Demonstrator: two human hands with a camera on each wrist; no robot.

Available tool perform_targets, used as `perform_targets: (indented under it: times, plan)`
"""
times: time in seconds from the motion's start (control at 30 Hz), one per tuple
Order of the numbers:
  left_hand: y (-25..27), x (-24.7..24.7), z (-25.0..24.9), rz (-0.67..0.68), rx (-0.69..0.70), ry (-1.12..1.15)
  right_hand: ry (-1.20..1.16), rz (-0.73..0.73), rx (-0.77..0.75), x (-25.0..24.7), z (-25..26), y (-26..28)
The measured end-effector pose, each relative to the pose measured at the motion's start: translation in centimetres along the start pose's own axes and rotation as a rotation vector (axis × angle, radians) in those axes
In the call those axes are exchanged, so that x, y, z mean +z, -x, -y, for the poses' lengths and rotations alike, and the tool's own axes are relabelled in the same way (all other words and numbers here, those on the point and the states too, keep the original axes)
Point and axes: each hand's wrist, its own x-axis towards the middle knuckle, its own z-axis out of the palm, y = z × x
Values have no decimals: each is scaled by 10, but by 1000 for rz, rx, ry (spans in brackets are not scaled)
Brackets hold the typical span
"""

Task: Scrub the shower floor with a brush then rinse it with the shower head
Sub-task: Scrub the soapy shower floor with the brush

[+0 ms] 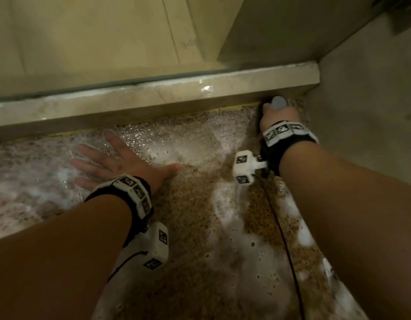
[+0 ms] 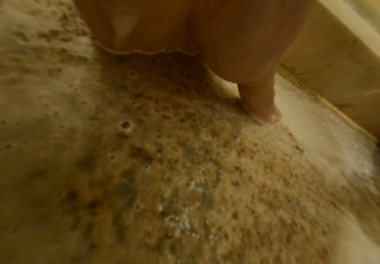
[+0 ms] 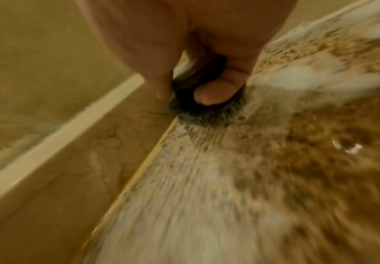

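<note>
The shower floor (image 1: 195,204) is brown speckled stone, wet and streaked with white foam. My right hand (image 1: 279,114) grips a scrub brush (image 1: 279,102) with a pale grey knob, pressed into the far right corner under the curb. In the right wrist view the brush's dark bristles (image 3: 204,114) splay on the floor (image 3: 274,160) against the curb, with my thumb and fingers (image 3: 216,92) curled round its body. My left hand (image 1: 112,158) lies flat on the foamy floor, fingers spread. The left wrist view shows my thumb (image 2: 261,105) resting on the wet floor (image 2: 161,169).
A pale stone curb (image 1: 153,98) runs across the far side, with a glass panel standing on it. A beige tiled wall (image 1: 366,112) closes the right side. A thin dark cable (image 1: 283,239) trails from the right wrist band over the floor.
</note>
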Motion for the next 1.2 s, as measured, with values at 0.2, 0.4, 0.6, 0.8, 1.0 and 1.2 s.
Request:
perform_targets:
  times: [0.2, 0.4, 0.6, 0.8, 1.0, 1.2]
  plan:
    - [2, 1, 0, -11, 2, -1, 119, 204, -375, 44, 13, 96]
    - [5, -2, 2, 3, 21, 10, 163, -35, -177, -3, -27, 20]
    - [8, -4, 1, 9, 10, -13, 158, 10, -148, 3, -41, 47]
    - [15, -12, -4, 42, -18, -34, 287, 194, -527, 13, -54, 106]
    - [15, -9, -3, 19, -12, -37, 51, -92, 122, -9, -78, 49]
    - [16, -11, -1, 20, 4, -38, 119, 93, -319, 37, -59, 146]
